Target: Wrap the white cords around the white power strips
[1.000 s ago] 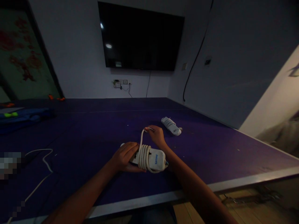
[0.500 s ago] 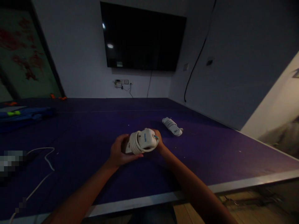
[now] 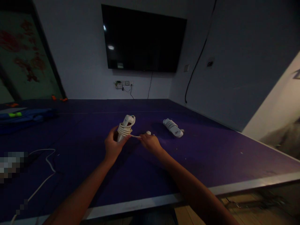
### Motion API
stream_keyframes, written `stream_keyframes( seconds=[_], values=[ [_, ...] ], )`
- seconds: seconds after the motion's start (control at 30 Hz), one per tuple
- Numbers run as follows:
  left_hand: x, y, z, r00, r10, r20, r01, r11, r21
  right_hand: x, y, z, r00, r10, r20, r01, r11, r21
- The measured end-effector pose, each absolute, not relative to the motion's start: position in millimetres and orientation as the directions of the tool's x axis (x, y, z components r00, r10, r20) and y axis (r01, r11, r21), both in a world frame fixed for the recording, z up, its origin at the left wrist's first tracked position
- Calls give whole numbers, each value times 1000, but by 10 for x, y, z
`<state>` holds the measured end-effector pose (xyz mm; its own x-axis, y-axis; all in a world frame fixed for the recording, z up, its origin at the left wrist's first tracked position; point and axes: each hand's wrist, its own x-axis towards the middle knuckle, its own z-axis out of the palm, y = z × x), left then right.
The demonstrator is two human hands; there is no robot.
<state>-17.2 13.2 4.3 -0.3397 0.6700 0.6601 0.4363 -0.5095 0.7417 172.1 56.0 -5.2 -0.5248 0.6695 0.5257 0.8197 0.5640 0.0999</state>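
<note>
A white power strip, tilted upward over the table, has its cord wound round it in several turns. My left hand is closed on the strip's lower part, its thumb at the cord turns. From there a short length of cord runs across to my right hand. My right hand pinches that cord, and the white plug shows just beyond its fingers. Farther right, a second white power strip with wound cord lies on the purple table, apart from both hands.
The purple table has a pale front edge. At the left lie a blurred-out object with a white cable and some blue cloth. A television hangs on the back wall, and a black cable runs down the right wall.
My right hand has left the power strip's body and now holds its cord near the plug. The strip has turned more upright and moved left in my left hand.
</note>
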Motion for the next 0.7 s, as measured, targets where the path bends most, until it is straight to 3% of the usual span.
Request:
stream_keyframes(
  seconds=[0.2, 0.47, 0.7],
  values=[
    [-164, 158, 43, -327, 735, 593, 548, -364, 753, 1695, 471, -47, -641, 503, 579, 741, 602, 297],
    [-112, 157, -39, -161, 857, 490, 718, -239, 654, 1728, 403, -64, -756, 291, 586, 604, 656, 453],
    [-109, 155, -120, -6, 898, 440, 845, -230, 483, 1805, 384, -27, -719, 185, 670, 594, 663, 455]
  ],
)
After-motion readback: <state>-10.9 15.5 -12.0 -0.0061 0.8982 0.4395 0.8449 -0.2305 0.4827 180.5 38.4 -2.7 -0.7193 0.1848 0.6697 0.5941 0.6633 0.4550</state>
